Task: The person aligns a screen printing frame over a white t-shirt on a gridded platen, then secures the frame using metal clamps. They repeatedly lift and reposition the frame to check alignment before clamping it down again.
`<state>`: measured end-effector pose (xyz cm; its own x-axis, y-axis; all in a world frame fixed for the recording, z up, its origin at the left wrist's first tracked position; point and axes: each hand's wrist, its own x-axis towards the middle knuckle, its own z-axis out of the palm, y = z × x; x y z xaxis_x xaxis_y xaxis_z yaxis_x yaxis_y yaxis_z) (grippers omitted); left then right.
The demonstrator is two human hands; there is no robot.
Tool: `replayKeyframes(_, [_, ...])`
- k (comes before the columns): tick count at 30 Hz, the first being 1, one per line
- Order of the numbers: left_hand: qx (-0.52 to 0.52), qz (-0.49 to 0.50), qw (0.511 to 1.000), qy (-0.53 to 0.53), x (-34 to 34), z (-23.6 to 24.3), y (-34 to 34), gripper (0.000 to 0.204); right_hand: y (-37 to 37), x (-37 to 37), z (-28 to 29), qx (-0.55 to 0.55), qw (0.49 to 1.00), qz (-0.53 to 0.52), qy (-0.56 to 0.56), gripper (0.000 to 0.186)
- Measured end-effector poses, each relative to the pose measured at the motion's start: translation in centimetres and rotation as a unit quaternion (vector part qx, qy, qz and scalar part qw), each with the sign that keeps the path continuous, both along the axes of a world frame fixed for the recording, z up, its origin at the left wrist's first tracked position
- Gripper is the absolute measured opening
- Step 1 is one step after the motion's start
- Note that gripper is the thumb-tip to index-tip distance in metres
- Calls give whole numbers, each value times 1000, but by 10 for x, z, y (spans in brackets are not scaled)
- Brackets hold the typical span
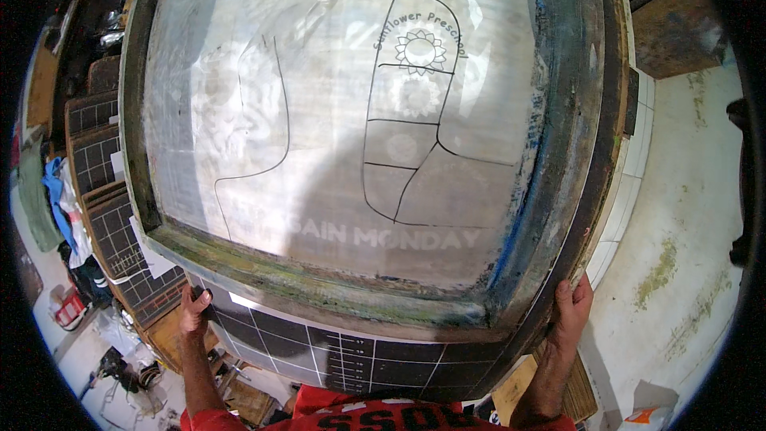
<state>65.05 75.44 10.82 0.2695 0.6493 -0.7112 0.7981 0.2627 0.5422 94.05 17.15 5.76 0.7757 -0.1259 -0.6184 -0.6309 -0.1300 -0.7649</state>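
Your left hand (194, 313) and right hand (573, 311) seem closed on the left and right near edges of the gridded board (403, 373), beneath the framed screen (319, 287); likely bulky, stiff, mesh (331, 108) delicate: hold rims.

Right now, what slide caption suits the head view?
Left hand and right hand flank a gridded board beneath a frame.

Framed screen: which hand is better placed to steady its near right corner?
Probably the right: the right hand is beside that corner of the framed screen, while the left hand is across by the left end of the gridded board.
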Motion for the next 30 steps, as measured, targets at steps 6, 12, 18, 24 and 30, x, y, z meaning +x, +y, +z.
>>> replayKeyframes(6, [-3, 3, 1000, -12, 13, 3, -8, 44, 2, 9, 7, 0, 1000, 17, 20, 58])
replayKeyframes(12, [0, 10, 1000, -3, 14, 4, -6, 49, 3, 9, 6, -8, 1000, 10, 7, 58])
replayKeyframes(18, [13, 20, 1000, 0, 12, 1, -4, 52, 1, 5, 5, -47, 999, -15, 24, 64])
replayKeyframes(24, [1, 14, 1000, -21, 11, -1, -1, 56, 2, 6, 6, -47, 999, -13, 13, 64])
replayKeyframes(30, [6, 29, 1000, -5, 5, -3, 3, 59, -1, 10, 5, -24, 999, 3, 31, 64])
